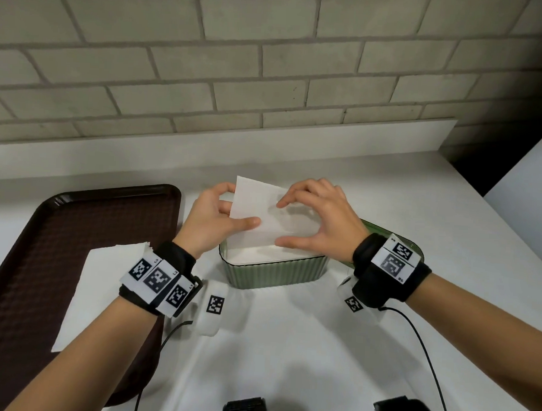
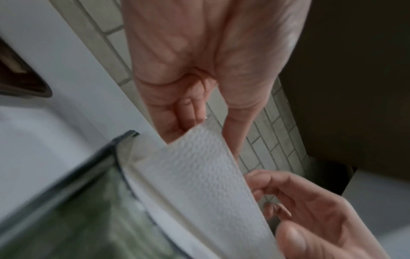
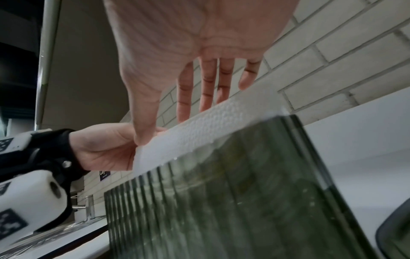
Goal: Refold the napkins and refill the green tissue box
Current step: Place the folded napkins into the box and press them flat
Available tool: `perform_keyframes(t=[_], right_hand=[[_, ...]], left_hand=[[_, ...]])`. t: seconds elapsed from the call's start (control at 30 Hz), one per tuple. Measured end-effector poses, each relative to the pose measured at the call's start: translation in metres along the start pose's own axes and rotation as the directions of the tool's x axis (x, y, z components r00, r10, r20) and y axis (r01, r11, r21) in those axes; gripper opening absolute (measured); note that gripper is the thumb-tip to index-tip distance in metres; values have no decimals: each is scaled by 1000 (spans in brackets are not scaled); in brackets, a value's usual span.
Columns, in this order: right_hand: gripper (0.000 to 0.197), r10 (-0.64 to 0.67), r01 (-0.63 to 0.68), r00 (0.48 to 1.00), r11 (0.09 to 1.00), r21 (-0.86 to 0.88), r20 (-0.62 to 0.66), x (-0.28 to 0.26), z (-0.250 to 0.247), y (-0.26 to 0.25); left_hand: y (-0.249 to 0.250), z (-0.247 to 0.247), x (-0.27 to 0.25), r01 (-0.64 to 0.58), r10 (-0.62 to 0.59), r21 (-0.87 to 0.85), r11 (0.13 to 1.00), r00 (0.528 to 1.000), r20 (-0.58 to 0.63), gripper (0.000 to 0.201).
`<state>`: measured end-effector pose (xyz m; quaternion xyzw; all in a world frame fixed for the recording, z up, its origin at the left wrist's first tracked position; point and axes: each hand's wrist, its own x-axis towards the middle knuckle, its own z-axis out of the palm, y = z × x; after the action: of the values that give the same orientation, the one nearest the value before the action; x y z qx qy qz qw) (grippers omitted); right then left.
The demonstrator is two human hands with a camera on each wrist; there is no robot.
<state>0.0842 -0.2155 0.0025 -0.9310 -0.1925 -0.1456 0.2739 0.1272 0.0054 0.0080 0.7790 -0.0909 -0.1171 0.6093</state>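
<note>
Nearest the camera, two forearms reach forward over a white counter (image 1: 287, 347), each wrist wrapped in a black strap with black-and-white marker tags. Under the left forearm, a stack of flat white napkins (image 1: 102, 278) lies on a dark brown tray (image 1: 42, 240).

Just beyond the wrists stands the green tissue box (image 1: 275, 273), a ribbed, translucent green tub with its top open and white paper already lying inside. Its lid (image 1: 415, 247) appears to lie just behind the right wrist, mostly hidden.

Above the box, both hands hold one folded napkin (image 1: 263, 211), tilted, with its lower edge down in the opening. The left hand (image 1: 212, 218) pinches the napkin's left edge between thumb and curled fingers. The right hand (image 1: 319, 220) is spread, its thumb on the near edge and its fingertips resting on the upper face.

The napkin looks feather-light, soft and dimpled; it bows between the hands. It would likely crumple or unfold if squeezed, so light holds at opposite edges, along the fold, seem best.

Farthest back is a pale brick wall (image 1: 271, 64).
</note>
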Motion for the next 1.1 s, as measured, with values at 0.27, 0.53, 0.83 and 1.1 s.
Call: perform_keyframes(t=[0.27,0.53,0.83,1.1], right_hand=[[60,52,-45,990,997,-57,135,-8,-4,11],[10,-32,58,977,991,-117,210,-22,-13,20],[8,-39,50,996,988,-145,78,5,-17,8],[9,-257,208,937,955,-212,-238,26,-51,-1]], left_hand=[[-13,0,-15,-147,123,191,970,983,133,67],[-16,0,-28,-167,150,211,963,984,94,78],[6,11,-22,-274,261,616,739,959,113,35],[36,-4,-10,-515,669,634,577,743,-5,22]])
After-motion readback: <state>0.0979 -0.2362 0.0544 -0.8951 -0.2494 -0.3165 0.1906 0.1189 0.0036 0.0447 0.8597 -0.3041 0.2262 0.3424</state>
